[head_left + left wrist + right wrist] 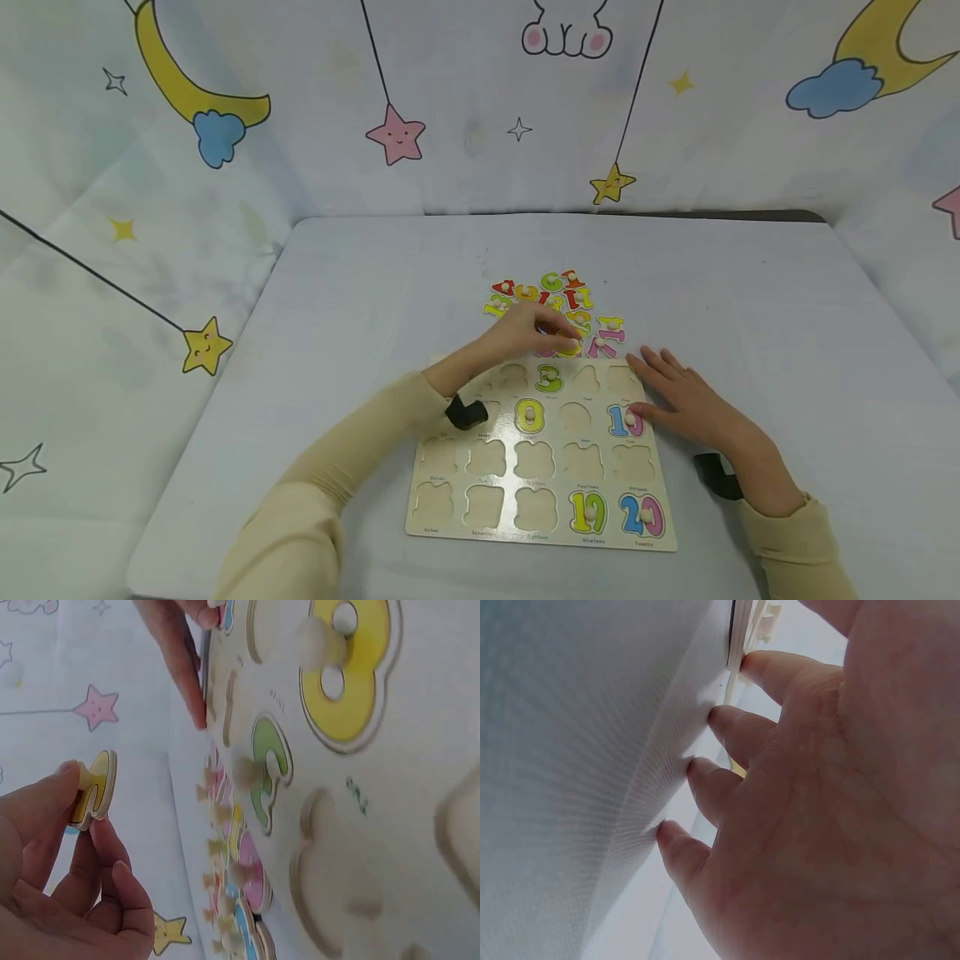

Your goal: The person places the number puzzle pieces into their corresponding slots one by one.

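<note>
My left hand [528, 329] pinches a yellow wooden puzzle piece [94, 789] by its peg, between thumb and fingers, above the far edge of the number board [558, 479]. Which number the piece shows, I cannot tell. The right hand [686, 400] lies with fingers spread at the board's right edge, its thumb by the blue-and-pink 10 [618, 421] and its other fingertips on the tabletop. Seated in the board are a green 3 [550, 379], a yellow 8 [529, 415], a 19 [588, 512] and a 20 [642, 515]. Several other recesses show bare wood.
Beyond the board's far edge lies a loose pile of colourful pegged pieces [551, 283], partly covered by the left hand. The white table [360, 292] backs onto a cloth [465, 50] printed with moons and stars. Black wrist straps [467, 413] sit on both arms.
</note>
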`<action>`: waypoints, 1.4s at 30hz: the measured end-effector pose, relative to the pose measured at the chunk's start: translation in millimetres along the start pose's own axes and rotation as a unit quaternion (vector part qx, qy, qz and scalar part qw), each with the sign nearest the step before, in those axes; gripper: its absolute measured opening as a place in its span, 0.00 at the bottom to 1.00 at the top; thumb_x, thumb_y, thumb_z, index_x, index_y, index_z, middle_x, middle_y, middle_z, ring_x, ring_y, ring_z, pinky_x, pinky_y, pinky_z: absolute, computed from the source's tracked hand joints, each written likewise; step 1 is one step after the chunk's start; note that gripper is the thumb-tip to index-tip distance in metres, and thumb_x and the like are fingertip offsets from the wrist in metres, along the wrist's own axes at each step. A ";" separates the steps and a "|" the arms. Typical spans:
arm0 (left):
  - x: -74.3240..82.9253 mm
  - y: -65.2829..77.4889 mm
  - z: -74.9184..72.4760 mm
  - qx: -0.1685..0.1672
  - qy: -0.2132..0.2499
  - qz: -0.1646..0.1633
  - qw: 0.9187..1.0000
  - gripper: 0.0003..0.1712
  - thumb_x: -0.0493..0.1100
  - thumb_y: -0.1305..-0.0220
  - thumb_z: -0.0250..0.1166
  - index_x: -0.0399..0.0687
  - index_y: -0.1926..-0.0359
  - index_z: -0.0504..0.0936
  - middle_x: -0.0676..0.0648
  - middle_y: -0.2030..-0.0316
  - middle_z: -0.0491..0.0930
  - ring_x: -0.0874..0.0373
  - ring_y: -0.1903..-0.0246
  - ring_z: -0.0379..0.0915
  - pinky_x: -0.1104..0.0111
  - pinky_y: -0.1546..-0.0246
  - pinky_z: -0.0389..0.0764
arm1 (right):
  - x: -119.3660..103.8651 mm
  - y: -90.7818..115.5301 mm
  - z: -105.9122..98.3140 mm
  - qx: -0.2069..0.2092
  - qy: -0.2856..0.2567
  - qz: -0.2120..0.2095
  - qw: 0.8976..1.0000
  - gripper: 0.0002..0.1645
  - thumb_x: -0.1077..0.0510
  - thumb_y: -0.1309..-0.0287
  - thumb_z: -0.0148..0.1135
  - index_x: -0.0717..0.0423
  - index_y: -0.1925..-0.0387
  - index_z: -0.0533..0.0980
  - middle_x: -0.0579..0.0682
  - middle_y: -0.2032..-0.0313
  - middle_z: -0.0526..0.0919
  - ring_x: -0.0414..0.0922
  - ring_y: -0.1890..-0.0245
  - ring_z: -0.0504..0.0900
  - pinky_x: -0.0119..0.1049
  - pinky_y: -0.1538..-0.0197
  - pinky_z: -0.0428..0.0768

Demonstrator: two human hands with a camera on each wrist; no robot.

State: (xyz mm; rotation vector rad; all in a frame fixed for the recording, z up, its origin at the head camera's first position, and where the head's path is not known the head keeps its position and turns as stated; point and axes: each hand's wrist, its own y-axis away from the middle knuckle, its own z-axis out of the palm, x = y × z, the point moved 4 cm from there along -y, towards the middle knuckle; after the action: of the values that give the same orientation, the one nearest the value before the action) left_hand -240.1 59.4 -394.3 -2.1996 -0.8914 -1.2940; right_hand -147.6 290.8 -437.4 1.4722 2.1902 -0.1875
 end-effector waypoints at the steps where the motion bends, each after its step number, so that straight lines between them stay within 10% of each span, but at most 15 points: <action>1: 1.8 -3.3 6.0 -0.008 0.000 0.001 1.000 0.09 0.42 0.43 0.68 0.46 0.61 0.86 0.57 0.67 0.82 0.62 0.70 0.73 0.72 0.69 0.73 | 0.3 0.0 -0.3 -0.001 -0.002 0.000 1.000 0.49 0.38 0.42 0.58 0.55 0.29 0.51 0.64 0.31 0.47 0.64 0.32 0.38 0.66 0.40 0.41; 13: -1.6 -32.5 65.6 -0.066 -0.084 -0.018 0.994 0.06 0.42 0.41 0.67 0.48 0.63 0.86 0.59 0.70 0.79 0.66 0.68 0.70 0.79 0.67 0.70 | 1.6 -0.7 -0.1 -0.001 0.001 0.005 1.000 0.48 0.38 0.42 0.58 0.56 0.29 0.52 0.64 0.31 0.47 0.63 0.32 0.38 0.65 0.40 0.41; 38: 6.6 -35.9 86.2 -0.057 -0.129 -0.001 0.990 0.06 0.43 0.41 0.67 0.48 0.63 0.84 0.57 0.75 0.74 0.66 0.73 0.66 0.79 0.73 0.66 | 0.3 -0.8 -1.1 0.006 -0.001 0.005 1.000 0.48 0.39 0.44 0.60 0.62 0.32 0.56 0.64 0.31 0.49 0.63 0.32 0.39 0.66 0.40 0.44; 42: 7.7 -37.8 88.1 -0.046 -0.191 0.001 0.981 0.06 0.46 0.41 0.67 0.52 0.63 0.85 0.58 0.68 0.76 0.66 0.61 0.69 0.80 0.60 0.66 | -1.2 -0.9 -1.9 0.008 -0.002 0.000 1.000 0.47 0.39 0.43 0.60 0.62 0.32 0.56 0.64 0.31 0.49 0.64 0.33 0.40 0.66 0.41 0.44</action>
State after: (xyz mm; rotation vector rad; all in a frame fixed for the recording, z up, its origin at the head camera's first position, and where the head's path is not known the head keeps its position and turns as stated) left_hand -211.3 145.1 -427.2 -2.5723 -0.9816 -0.9407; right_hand -148.6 290.2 -435.3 1.4788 2.1904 -0.2072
